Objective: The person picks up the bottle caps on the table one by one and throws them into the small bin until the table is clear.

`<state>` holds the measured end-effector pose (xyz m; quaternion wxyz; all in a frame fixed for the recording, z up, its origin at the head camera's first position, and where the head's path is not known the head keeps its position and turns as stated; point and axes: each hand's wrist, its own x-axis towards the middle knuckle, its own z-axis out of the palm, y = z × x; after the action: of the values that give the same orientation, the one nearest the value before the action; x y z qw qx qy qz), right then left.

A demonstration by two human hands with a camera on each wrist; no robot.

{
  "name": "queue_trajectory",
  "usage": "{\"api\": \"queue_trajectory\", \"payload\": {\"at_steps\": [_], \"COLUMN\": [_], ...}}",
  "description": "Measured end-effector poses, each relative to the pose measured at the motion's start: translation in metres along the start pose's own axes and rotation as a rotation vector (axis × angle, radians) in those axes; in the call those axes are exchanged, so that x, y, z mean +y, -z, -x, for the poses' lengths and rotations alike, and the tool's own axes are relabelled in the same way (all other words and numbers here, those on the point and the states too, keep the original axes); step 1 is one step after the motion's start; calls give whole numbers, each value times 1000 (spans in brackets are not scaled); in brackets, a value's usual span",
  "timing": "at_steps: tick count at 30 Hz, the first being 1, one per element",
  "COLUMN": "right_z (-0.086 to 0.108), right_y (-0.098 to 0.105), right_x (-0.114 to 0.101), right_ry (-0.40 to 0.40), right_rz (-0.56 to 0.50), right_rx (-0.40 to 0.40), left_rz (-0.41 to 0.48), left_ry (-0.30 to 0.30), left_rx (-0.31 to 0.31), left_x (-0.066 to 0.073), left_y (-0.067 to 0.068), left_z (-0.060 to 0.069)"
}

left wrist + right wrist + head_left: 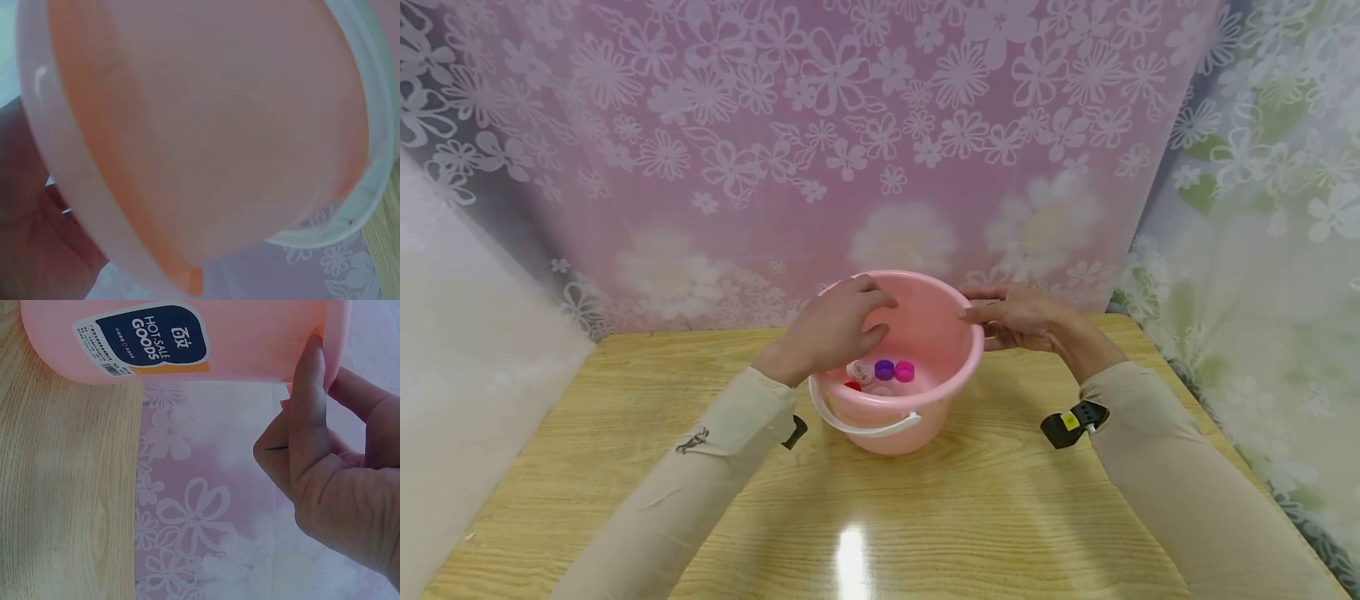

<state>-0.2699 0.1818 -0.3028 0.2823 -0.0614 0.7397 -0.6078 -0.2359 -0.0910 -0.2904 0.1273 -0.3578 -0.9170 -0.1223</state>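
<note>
A pink bucket stands on the table with its mouth tilted toward me. At its bottom lie small round pieces like bottle caps: a purple one, a magenta one, a red one partly hidden by the rim, and pale ones. My left hand reaches over the left rim, fingers loosely bent above the opening; nothing shows in them. On the far side, my right hand pinches the rim between thumb and fingers, as the right wrist view shows on the bucket wall.
The bucket's white handle hangs down at the front. Under everything is a wooden table, with a pink flowered curtain behind it and a pale flowered curtain to the right. A label is on the bucket's side.
</note>
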Motion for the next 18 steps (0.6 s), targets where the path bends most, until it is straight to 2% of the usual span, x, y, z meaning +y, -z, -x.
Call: {"api": "queue_trajectory", "payload": {"at_steps": [2,6,10,13,15,18], "right_z": [0,1,3,3,3,2], "right_y": [0,0,0,0,0,0], "right_x": [0,0,0,0,0,-1], "right_ry": [0,-1,-3,0,5,11], "right_rz": [0,3,15,15,11,8], "right_rx": [-1,1,-9,-15,-15,-18], "left_rz": [34,98,134,190,231,260], "left_ry": [32,115,227,293,334,397], "left_rx": [45,198,307,343,341,275], "left_x": [-4,-19,-39,-54,-62,-72], "left_y": [4,13,18,16,13,5], "left_z": [4,17,39,57,68,86]}}
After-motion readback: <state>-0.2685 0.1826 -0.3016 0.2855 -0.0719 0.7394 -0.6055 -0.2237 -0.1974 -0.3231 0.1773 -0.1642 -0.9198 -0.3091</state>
